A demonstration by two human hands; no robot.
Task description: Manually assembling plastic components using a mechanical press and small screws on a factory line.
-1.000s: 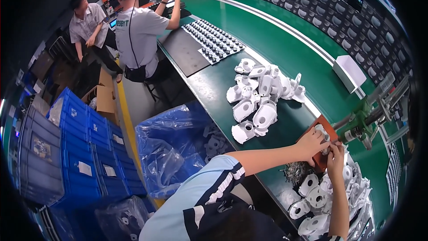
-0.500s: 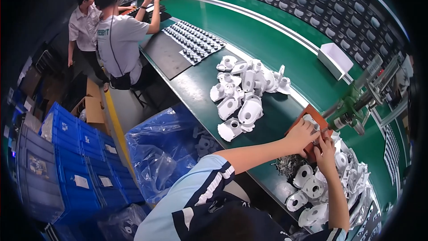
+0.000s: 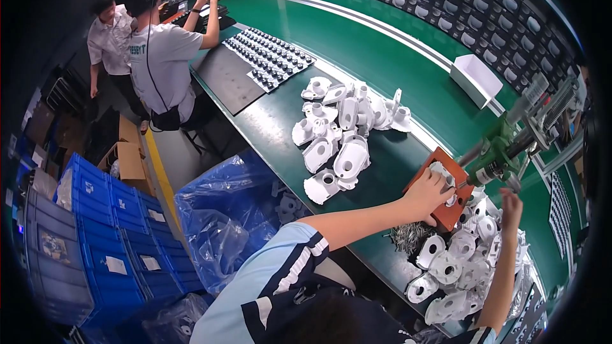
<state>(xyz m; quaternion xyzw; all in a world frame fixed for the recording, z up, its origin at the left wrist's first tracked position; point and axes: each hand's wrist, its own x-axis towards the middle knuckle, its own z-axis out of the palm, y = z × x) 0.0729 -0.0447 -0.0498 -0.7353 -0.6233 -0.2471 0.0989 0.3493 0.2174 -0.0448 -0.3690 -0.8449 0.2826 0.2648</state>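
The right hand has left the rectangular orange-red block for its four o'clock, near the green metal press, grip unclear, so the left hand alone clasps the white moulded plastic part on that block.

Along the left, blue crates stood stacked beside a yellow line on the grey floor, while a long green bench swept past a dark, patterned backdrop!
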